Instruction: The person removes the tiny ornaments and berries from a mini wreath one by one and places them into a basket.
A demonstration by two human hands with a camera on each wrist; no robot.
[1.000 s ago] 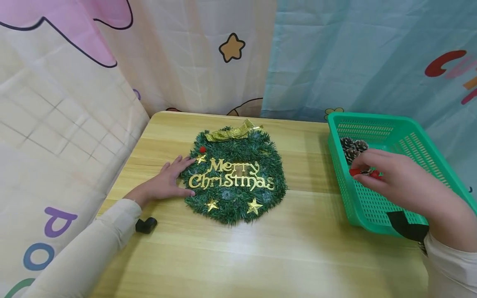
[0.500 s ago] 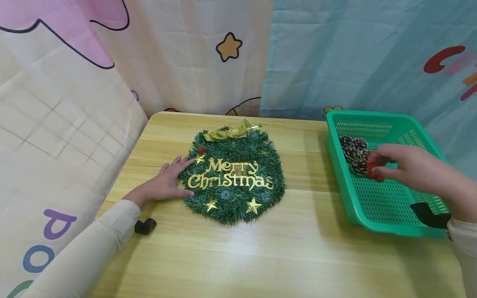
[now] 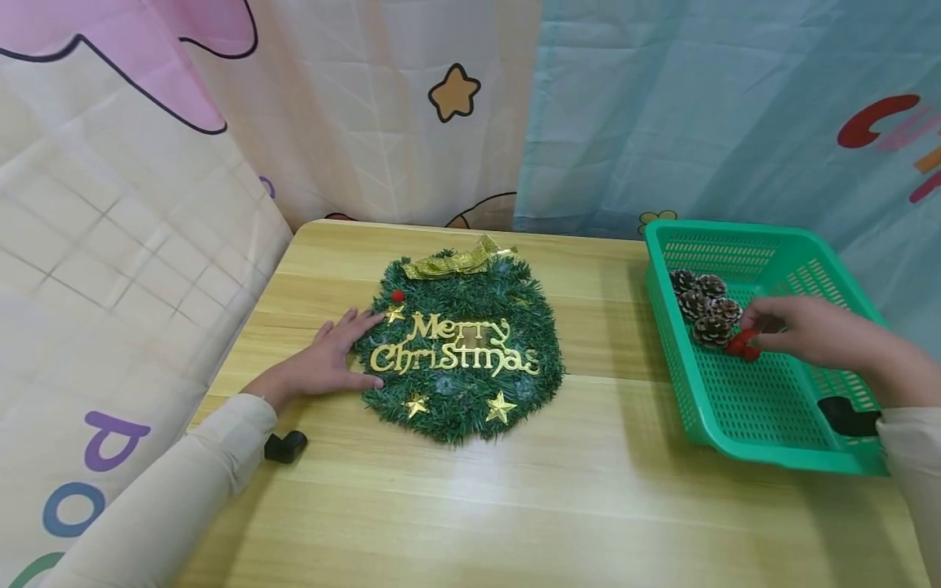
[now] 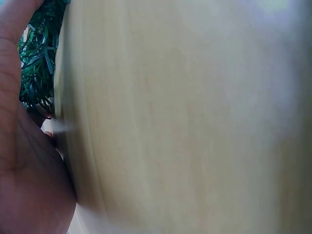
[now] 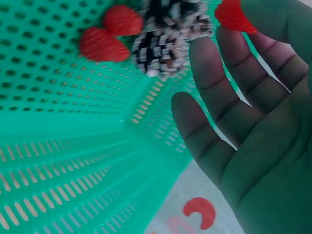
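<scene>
A green Christmas wreath (image 3: pixel 459 408) with gold "Merry Christmas" lettering, gold stars and a gold ribbon lies on the wooden table. My left hand (image 3: pixel 323 363) rests at its left edge, fingers spread and fairly straight, fingertips by a gold star. In the left wrist view, green tinsel (image 4: pixel 39 63) shows beyond the palm. My right hand (image 3: pixel 804 331) is inside the green basket (image 3: pixel 757 453), pinching a red berry ornament (image 5: pixel 234 17) between thumb and fingers. Two more red berries (image 5: pixel 122 20) lie on the basket floor beside several frosted pine cones (image 3: pixel 711 331).
The basket stands at the table's right side. A small black object (image 3: pixel 285 447) shows under the left wrist, and a black piece (image 3: pixel 849 416) at the right wrist. Printed curtains (image 3: pixel 353 106) hang behind and to the left of the table.
My right hand has moved from near the basket's left rim, where it held red pieces, rightward to beside the pine cones. Red berries now lie there. The left hand stays put.
</scene>
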